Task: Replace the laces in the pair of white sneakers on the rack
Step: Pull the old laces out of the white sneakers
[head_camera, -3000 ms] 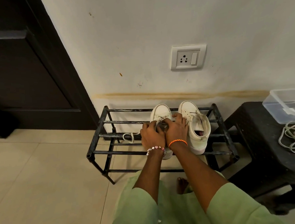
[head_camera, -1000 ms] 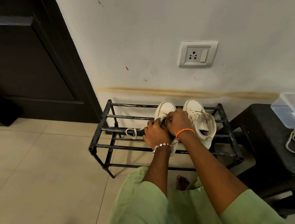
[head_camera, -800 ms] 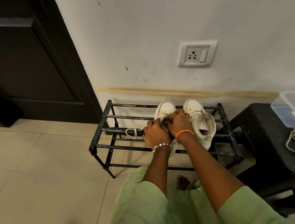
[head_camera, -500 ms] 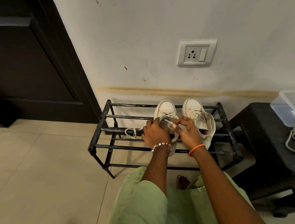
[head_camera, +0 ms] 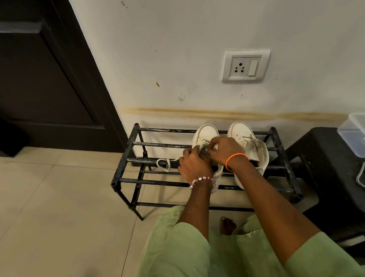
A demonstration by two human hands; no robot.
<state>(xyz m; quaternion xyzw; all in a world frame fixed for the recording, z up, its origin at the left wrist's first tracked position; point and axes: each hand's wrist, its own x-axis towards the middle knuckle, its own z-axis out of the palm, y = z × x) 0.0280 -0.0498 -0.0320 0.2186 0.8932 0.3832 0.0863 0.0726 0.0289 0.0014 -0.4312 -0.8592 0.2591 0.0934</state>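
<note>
The black metal rack (head_camera: 282, 152) stands against the wall in front of me, and on its top rails sit the two white sneakers, toes to the wall, heels toward me, so their long axis runs straight away from my body. The right sneaker (head_camera: 243, 133) stands open and untouched. The left sneaker (head_camera: 206, 133) is the one I am working on, and both hands are bunched over its tongue.

My left hand (head_camera: 194, 166) curls over the near side of the eyelet row; my right hand (head_camera: 225, 150) reaches across from the other side, fingers bent down onto the lacing. Each seems to pinch a strand of lace, though the knuckles hide the contact, so I cannot be sure. A loose lace (head_camera: 165, 163) trails off to the left and droops over a rail, nearer my left hand.

I judge the next pull should run along the shoe toward me, with the left hand taking up that slack.

I can read no brand or writing on the sneakers or anywhere else.
</note>
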